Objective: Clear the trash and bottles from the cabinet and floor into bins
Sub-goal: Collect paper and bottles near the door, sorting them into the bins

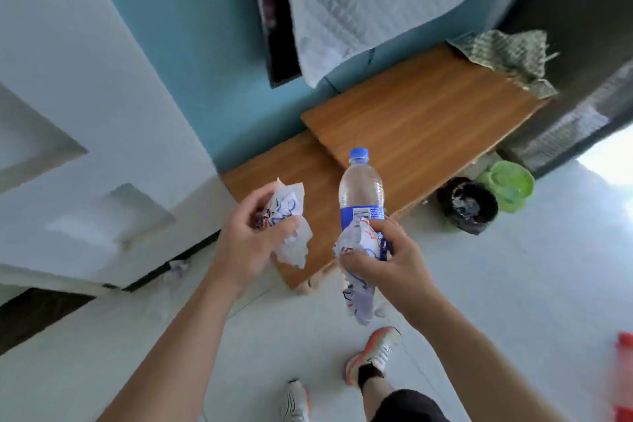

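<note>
Nearest: two shoes (373,358) on pale floor (513,284), person standing just off the cabinet's near corner.

Left hand (251,243) is clamped round a crumpled paper wad (291,216), white w/ red and blue print, held above the cabinet's near-left edge. Right hand (383,264) is closed on two things at once: a clear bottle (361,192) w/ blue cap and blue label, upright, gripped low, plus a second paper scrap (358,284) pinched against it and hanging down below the fist.

Next out: wooden cabinet (428,120), top looks bare of trash except a patterned cloth (513,55) draped over the far-right corner, prob not rubbish. One small crumpled bit (178,265) lies on the floor near the wall base, left of the cabinet.

Further: black-lined bin (469,207) on the floor by the cabinet's right edge, green bin (510,187) touching it behind. Black one already has stuff in it.

Judgement: pickup mostly done, both hands full, nothing dropped in yet from this load. Left: carry to bins, sort bottle vs paper, then grab the floor scrap.
</note>
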